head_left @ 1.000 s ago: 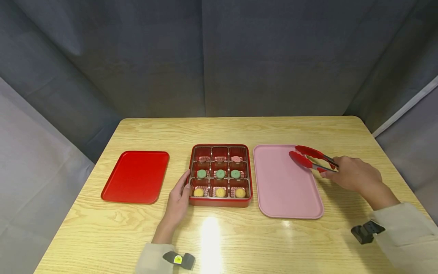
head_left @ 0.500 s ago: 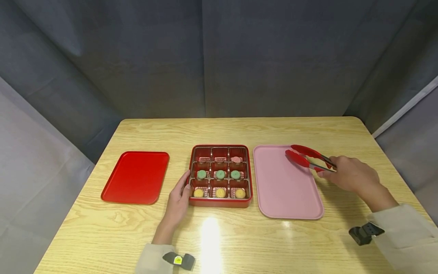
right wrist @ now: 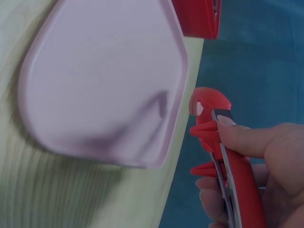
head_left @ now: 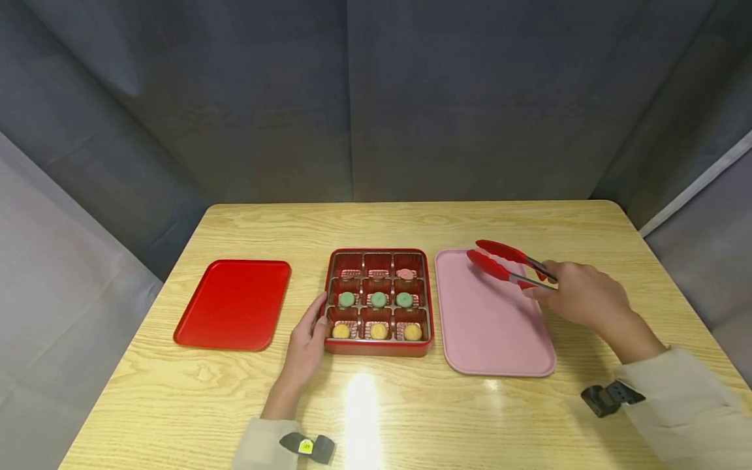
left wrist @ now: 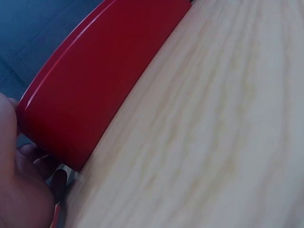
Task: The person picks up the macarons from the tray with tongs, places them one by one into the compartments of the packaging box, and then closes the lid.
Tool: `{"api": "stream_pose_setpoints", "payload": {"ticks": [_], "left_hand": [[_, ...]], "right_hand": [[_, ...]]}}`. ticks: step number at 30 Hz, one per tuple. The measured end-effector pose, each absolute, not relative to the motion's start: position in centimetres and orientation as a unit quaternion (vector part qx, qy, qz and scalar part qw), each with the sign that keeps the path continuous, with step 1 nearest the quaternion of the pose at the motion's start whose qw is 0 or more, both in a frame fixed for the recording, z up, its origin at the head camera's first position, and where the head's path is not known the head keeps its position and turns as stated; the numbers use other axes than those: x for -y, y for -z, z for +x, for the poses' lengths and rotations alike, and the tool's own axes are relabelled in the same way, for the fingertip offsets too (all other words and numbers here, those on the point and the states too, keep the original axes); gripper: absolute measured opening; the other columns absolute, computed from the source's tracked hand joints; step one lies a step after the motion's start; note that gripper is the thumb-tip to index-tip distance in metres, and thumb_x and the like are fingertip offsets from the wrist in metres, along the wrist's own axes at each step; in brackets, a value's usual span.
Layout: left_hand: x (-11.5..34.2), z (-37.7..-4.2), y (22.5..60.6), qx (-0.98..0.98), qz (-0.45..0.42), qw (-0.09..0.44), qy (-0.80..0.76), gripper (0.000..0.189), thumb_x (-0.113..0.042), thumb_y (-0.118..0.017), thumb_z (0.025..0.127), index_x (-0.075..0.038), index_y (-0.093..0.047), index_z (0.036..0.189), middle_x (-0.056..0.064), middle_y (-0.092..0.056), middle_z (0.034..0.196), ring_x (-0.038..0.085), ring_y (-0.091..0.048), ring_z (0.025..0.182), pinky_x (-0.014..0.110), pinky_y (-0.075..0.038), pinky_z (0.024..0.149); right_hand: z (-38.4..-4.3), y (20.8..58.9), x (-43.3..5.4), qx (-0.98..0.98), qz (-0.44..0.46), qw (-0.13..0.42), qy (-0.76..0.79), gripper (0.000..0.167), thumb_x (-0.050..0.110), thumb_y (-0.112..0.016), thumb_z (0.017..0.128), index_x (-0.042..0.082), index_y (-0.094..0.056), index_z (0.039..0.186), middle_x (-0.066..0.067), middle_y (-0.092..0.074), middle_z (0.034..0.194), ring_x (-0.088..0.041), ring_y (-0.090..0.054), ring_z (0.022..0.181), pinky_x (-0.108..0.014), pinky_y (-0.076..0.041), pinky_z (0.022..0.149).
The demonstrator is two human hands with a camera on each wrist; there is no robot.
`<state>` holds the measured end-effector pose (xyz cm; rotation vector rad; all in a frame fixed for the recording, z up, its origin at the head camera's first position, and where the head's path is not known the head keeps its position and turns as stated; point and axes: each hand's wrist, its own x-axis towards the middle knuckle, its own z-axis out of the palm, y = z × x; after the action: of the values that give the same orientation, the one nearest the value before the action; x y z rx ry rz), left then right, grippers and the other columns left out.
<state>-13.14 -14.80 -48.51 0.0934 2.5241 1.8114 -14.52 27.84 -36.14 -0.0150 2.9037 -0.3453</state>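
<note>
My left hand (head_left: 304, 349) rests against the left side of a red divided box (head_left: 376, 349), near its front corner. Its fingers touch the outer wall (left wrist: 90, 80). The box's front row has yellow sweets (head_left: 378, 331), the middle row green ones (head_left: 378, 299). A pink sweet (head_left: 405, 274) lies in the back right compartment. My right hand (head_left: 587, 297) grips red-tipped tongs (head_left: 499, 261) above a pink tray (head_left: 493, 333). A pale pinkish patch shows between the tong tips in the right wrist view; I cannot tell whether it is a sweet.
A red tray (head_left: 235, 303) lies to the left of the box on the wooden table (head_left: 194, 398). Grey curtains (head_left: 352, 98) hang behind the table and at both sides.
My right hand has carried the tongs leftward, from the far right corner of the pink tray toward the box, and a little upward. My left hand and the box stay put.
</note>
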Motion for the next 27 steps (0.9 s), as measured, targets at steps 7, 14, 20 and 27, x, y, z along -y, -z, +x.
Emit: {"api": "stream_pose_setpoints", "payload": {"ticks": [7,14,20,27], "left_hand": [[14.7,-13.1,48.3,-0.812,0.032,0.017,-0.583,0.046,-0.017,-0.038,0.102,-0.029,-0.034,0.146,0.008,-0.041,0.146,0.022,-0.052,0.115,0.036,-0.045,0.091],[14.1,-12.1,45.2,-0.811,0.026,0.036,-0.583,0.047,-0.010,-0.037,0.101,-0.014,-0.032,0.148,0.015,-0.038,0.147,0.028,-0.050,0.119,0.038,-0.044,0.094],[14.1,-12.0,45.0,-0.814,0.030,0.035,-0.579,0.047,-0.010,-0.037,0.101,-0.014,-0.031,0.148,0.015,-0.039,0.146,0.028,-0.053,0.109,0.030,-0.046,0.085],[14.2,-12.0,45.1,-0.815,0.032,0.033,-0.578,0.047,-0.011,-0.036,0.102,-0.014,-0.031,0.148,0.014,-0.040,0.145,0.029,-0.052,0.100,0.023,-0.044,0.077]], "right_hand": [[-14.6,35.6,-26.1,-0.990,-0.014,0.085,0.112,0.073,0.045,-0.070,0.080,-0.004,-0.050,0.130,-0.028,-0.060,0.107,-0.033,-0.056,0.079,-0.036,-0.040,0.051],[-14.8,35.4,-24.7,-0.989,-0.020,0.071,0.129,0.072,0.041,-0.070,0.081,-0.003,-0.049,0.133,-0.029,-0.059,0.112,-0.032,-0.055,0.081,-0.035,-0.041,0.053],[-15.0,35.2,-23.5,-0.988,-0.023,0.069,0.135,0.076,0.045,-0.069,0.081,0.001,-0.045,0.138,-0.029,-0.057,0.117,-0.034,-0.055,0.085,-0.036,-0.041,0.055],[-15.3,35.2,-22.5,-0.988,-0.039,0.052,0.141,0.073,0.044,-0.069,0.081,0.003,-0.048,0.137,-0.026,-0.060,0.114,-0.034,-0.056,0.087,-0.040,-0.043,0.058]]}}
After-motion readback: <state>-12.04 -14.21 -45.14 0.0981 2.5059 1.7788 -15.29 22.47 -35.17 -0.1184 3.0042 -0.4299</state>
